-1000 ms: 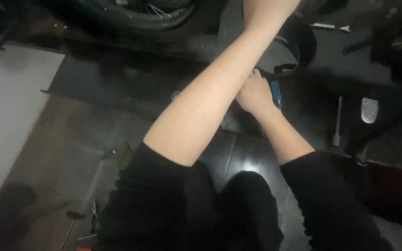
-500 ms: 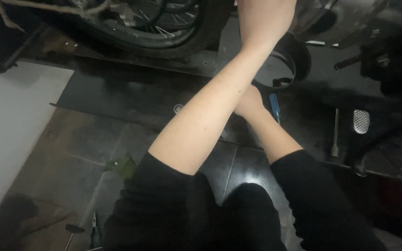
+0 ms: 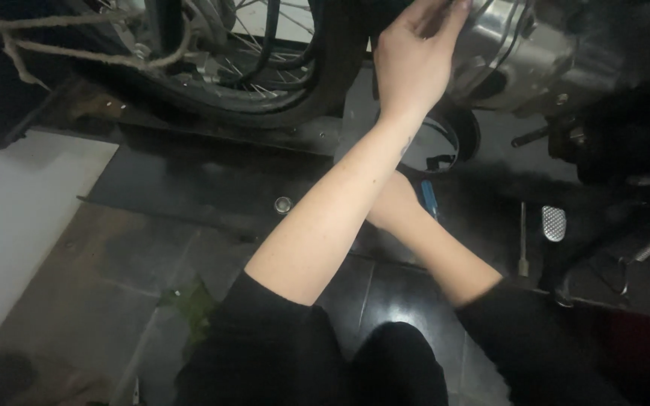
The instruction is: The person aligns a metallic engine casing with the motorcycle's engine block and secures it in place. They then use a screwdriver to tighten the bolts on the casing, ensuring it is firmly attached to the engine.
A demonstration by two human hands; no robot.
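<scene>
The left hand (image 3: 414,64) reaches up, fingers curled on cables at the engine case (image 3: 524,56); below the case, the right hand (image 3: 394,203) grips a blue-handled tool (image 3: 429,198).

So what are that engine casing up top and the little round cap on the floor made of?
The casing looks like cast metal, probably aluminium: silvery grey, dull sheen with soft highlights. The cap also seems metal, with a small bright shiny glint, though it is too small to be sure. The left hand touches the casing.
</scene>
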